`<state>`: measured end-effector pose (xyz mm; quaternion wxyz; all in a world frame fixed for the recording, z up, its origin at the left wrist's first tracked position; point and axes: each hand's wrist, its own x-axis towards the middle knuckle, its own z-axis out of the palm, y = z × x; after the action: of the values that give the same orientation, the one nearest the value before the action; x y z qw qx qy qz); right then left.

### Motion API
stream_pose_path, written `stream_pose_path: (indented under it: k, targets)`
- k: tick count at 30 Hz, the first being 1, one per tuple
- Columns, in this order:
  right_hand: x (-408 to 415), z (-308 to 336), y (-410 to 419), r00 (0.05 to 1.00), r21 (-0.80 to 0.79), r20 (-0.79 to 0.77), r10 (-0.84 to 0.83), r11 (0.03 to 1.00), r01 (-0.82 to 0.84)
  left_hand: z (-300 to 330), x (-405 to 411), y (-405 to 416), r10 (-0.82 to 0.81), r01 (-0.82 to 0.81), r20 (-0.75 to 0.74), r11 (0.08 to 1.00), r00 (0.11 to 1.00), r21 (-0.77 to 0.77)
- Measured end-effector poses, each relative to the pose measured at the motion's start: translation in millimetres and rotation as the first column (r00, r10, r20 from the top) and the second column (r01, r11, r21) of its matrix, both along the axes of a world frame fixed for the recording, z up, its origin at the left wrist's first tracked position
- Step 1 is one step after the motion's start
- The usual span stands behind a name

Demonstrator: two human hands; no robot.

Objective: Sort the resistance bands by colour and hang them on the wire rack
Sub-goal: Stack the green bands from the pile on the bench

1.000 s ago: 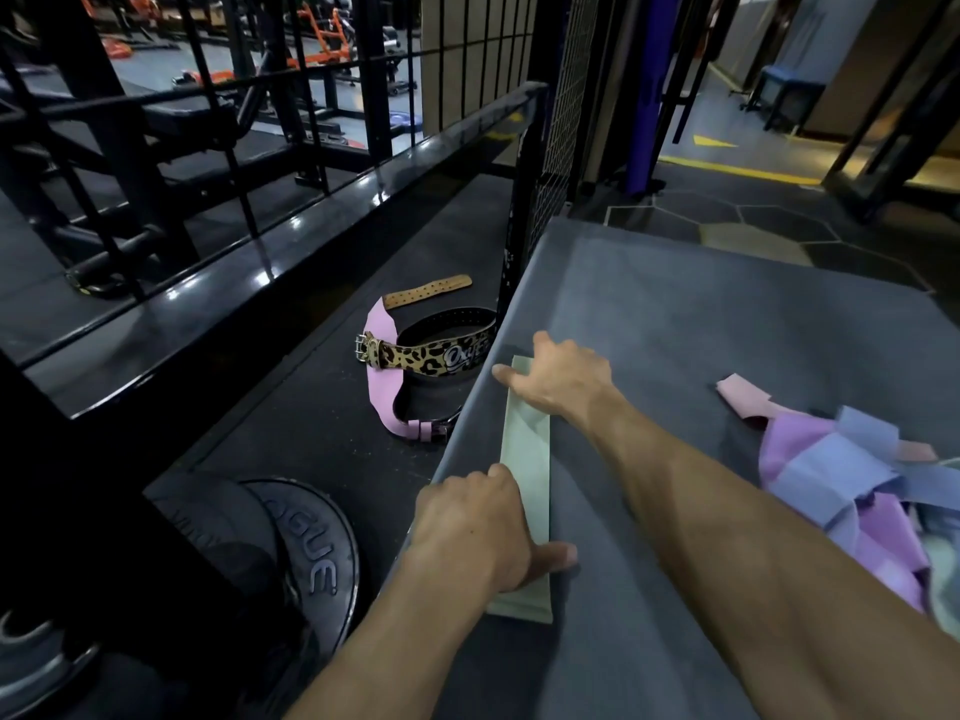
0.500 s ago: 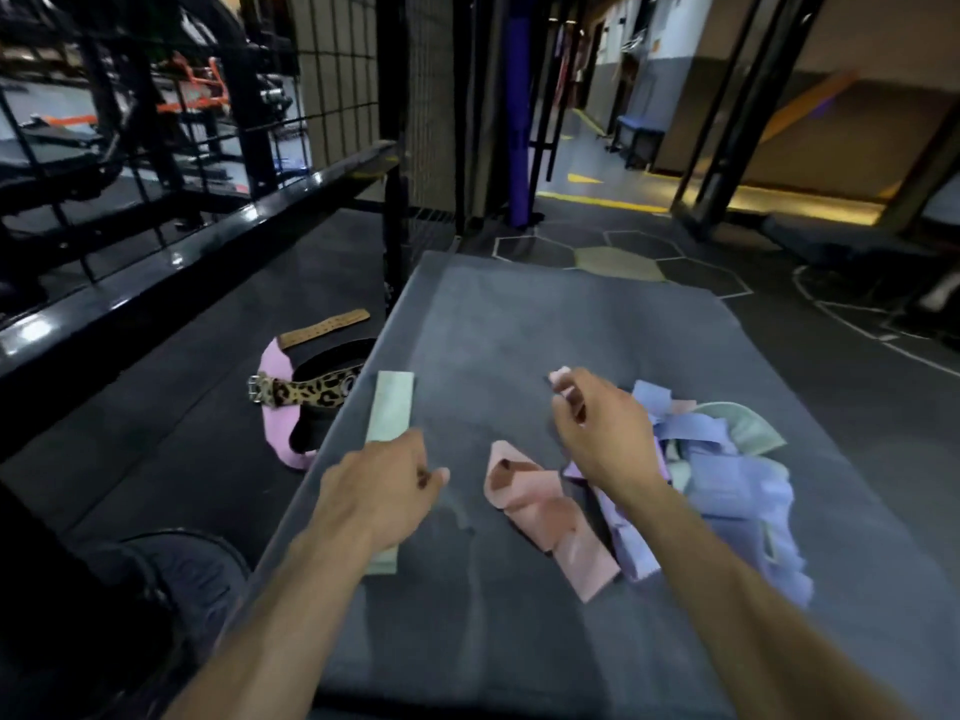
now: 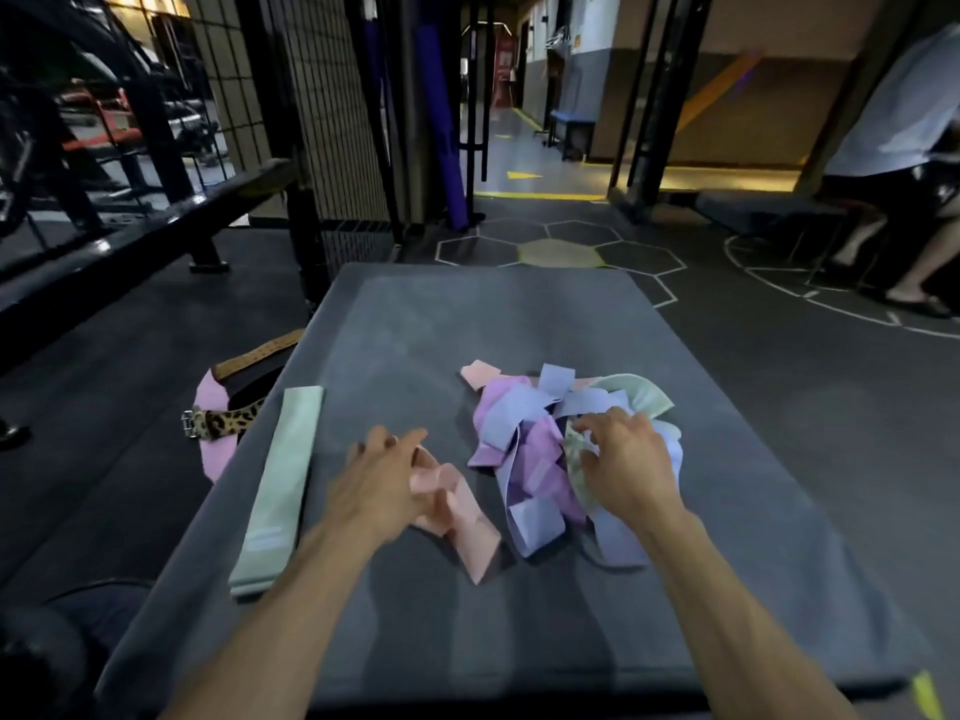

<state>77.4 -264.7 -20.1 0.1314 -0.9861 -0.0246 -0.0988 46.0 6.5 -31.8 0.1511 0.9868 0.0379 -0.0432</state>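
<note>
The left hand [image 3: 382, 478] lies over the near end of a pink band [image 3: 462, 517] on the grey mat [image 3: 415, 330], fingers stretched forward and only slightly spread; it touches the band, but whether any finger curls under it I cannot tell, since the hand is blurred. The pink band is crumpled and lies apart from the others, its free end pointing toward the near edge of the mat.

The right hand [image 3: 626, 462] rests on the pile of bands [image 3: 535, 444], fingers bent and spread like a claw, the tips sunk among a pale green band [image 3: 641, 394] and the lilac and blue ones (no single band is clearly pinched). The pile is a tangle of purple, blue, pink and green loops, just to the right of the mat's middle.

Well to the left, along the mat's left edge, one green band [image 3: 283, 485] lies flat and straight, touched by neither hand.

Off the mat on the dark floor, just beside its left edge, sit a leopard-print belt [image 3: 221, 422] and a pink belt [image 3: 215, 449]. Black metal framing and a wire mesh panel [image 3: 332, 106] stand beyond the mat's far left corner. At the far right, a person's legs [image 3: 904, 252] show beside a bench.
</note>
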Motion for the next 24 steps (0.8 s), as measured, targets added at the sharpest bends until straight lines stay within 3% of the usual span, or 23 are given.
stream_pose_path:
  k: [3, 6, 8, 12, 15, 18, 21, 24]
  targets:
    - [3, 0, -3, 0.998, -0.056, -0.070, 0.003, 0.998, -0.007, 1, 6, -9, 0.059, -0.062, 0.076, 0.998, 0.995, 0.027]
    - [10, -4, -2, 0.997, -0.128, -0.082, -0.009, 0.992, -0.001, -6, 14, -10, 0.068, -0.067, -0.018, 0.996, 0.998, 0.066]
    - [14, -10, -1, 0.997, -0.123, -0.079, -0.014, 0.992, 0.005, -9, 17, -10, 0.037, -0.036, -0.049, 0.999, 0.998, 0.025]
    - [19, -14, -1, 0.998, -0.075, -0.057, -0.015, 0.997, 0.011, -5, 17, -19, 0.011, -0.011, 0.030, 1.000, 0.999, -0.019]
    - [21, -4, -6, 0.997, -0.026, 0.053, -0.058, 0.998, 0.059, 1, 21, -32, 0.015, 0.000, 0.097, 0.989, 0.995, -0.151]
    - [20, 10, -12, 0.981, 0.216, 0.159, -0.109, 0.974, 0.073, 15, 21, -55, 0.047, 0.054, 0.239, 0.915, 0.970, -0.400]
    - [14, 24, -17, 0.946, 0.526, 0.296, -0.132, 0.850, -0.046, 34, 18, -82, 0.130, 0.136, 0.329, 0.727, 0.935, -0.673]
    - [6, 40, -18, 0.893, 0.681, 0.406, -0.194, 0.716, -0.154, 42, 19, -98, 0.208, 0.170, 0.349, 0.584, 0.914, -0.793]
